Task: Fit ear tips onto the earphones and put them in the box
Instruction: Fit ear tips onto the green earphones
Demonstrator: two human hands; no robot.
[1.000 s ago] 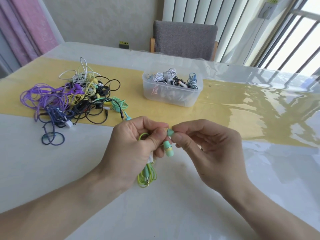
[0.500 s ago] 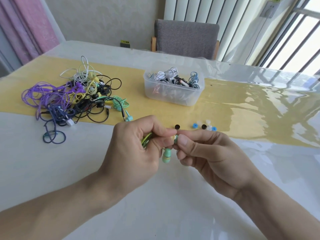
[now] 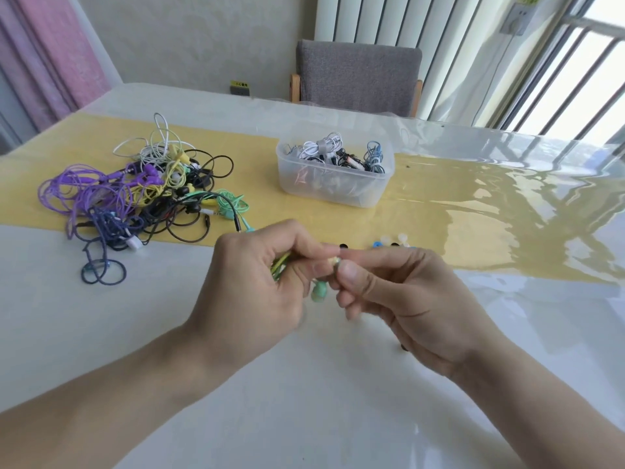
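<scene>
My left hand [image 3: 260,282] grips a coiled green-yellow earphone cable [image 3: 280,267], and one mint earbud [image 3: 318,292] hangs just below its fingers. My right hand [image 3: 399,292] pinches a small part against the other earbud [image 3: 335,262] where the two hands meet; that part is too small and blurred to name. Several loose ear tips [image 3: 389,242], blue, clear and black, lie on the table just behind the hands. The clear plastic box [image 3: 333,184] with bundled earphones stands further back at the centre.
A tangled heap of earphones [image 3: 135,194] in purple, yellow, black, white and green lies at the left on the yellow runner [image 3: 473,211]. A grey chair [image 3: 358,79] stands at the table's far edge. A glossy clear sheet covers the table.
The hands have drawn closer together and the view has dropped slightly. The mint tip seen earlier between my right fingers is now pressed at the earbud and mostly hidden.
</scene>
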